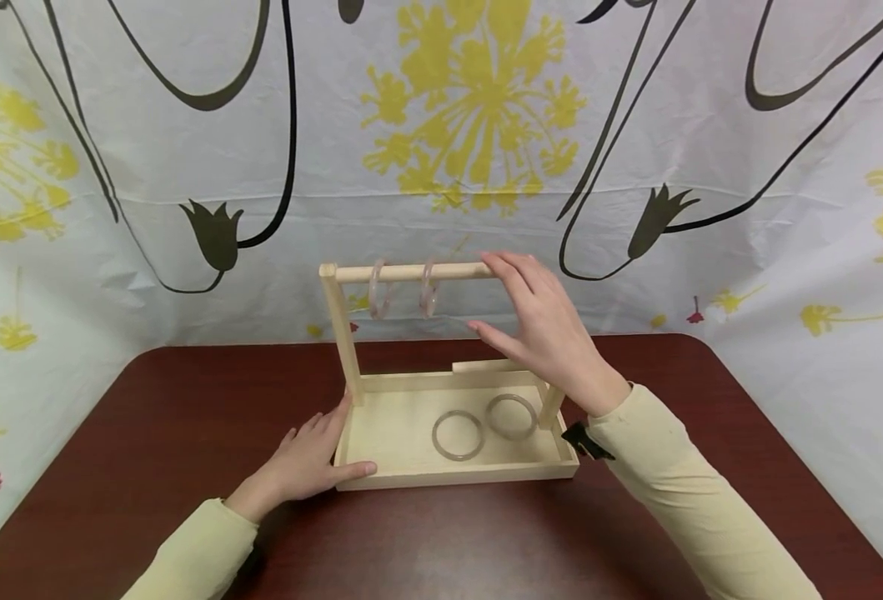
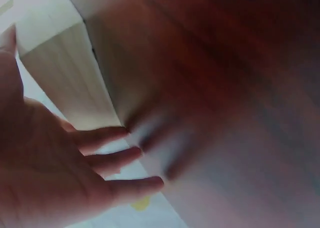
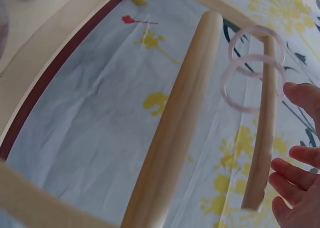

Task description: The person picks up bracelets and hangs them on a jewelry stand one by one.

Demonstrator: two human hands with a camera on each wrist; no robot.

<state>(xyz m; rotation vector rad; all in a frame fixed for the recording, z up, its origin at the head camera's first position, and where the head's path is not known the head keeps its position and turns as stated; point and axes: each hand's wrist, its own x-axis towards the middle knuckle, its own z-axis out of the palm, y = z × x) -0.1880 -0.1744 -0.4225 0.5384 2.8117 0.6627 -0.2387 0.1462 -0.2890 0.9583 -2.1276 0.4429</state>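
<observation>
A pale wooden bangle stand (image 1: 351, 337) has a top rod (image 1: 456, 271) with two translucent pinkish bangles hanging on it, one of them this bangle (image 1: 378, 290). My right hand (image 1: 554, 333) reaches over the rod's right part, fingertips at the wood, thumb apart below; in the right wrist view, its fingers (image 3: 292, 180) are beside the rod's end. My left hand (image 1: 302, 458) rests at the left end of the base tray (image 1: 449, 479), thumb over the front corner. Straight, spread fingers of that hand show in the left wrist view. Two more bangles (image 1: 458, 435) lie flat in the tray.
A second, lower rod (image 1: 486, 366) extends from the right along the tray's back edge, its left end free. The stand is on a dark red-brown table (image 1: 186, 417). Behind hangs a white cloth (image 1: 441, 225) with yellow flowers and dark stems.
</observation>
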